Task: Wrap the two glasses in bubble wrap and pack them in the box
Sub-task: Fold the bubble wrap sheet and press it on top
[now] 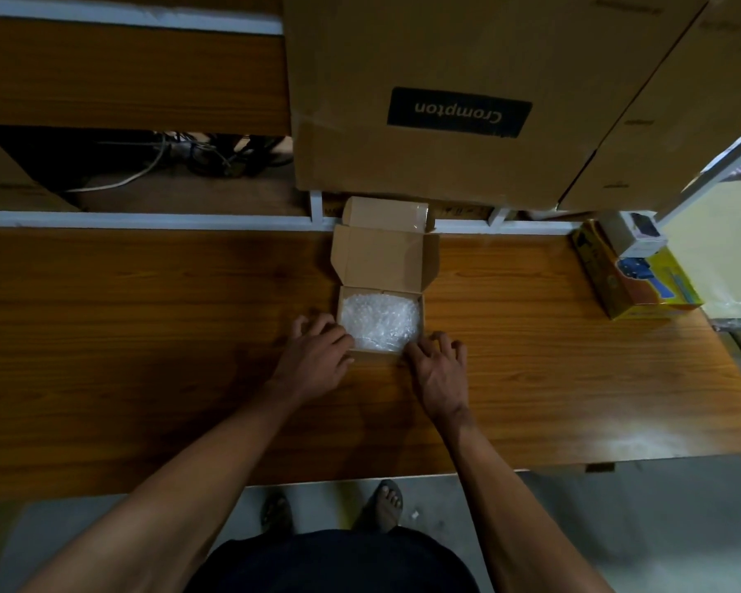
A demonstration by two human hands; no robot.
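A small cardboard box [381, 318] sits open on the wooden table [146, 336], its lid [383, 261] folded back and standing up behind it. Bubble wrap [379, 321] fills the inside; the glasses themselves cannot be made out beneath it. The left hand [317, 353] rests at the box's near left corner, fingers loosely spread, thumb against the front edge. The right hand [439, 365] lies at the near right corner, fingers relaxed and splayed, fingertips touching the wrap's edge. Neither hand grips anything. A large carton [445, 156] stands behind, a yellow package [642, 284] at the right.
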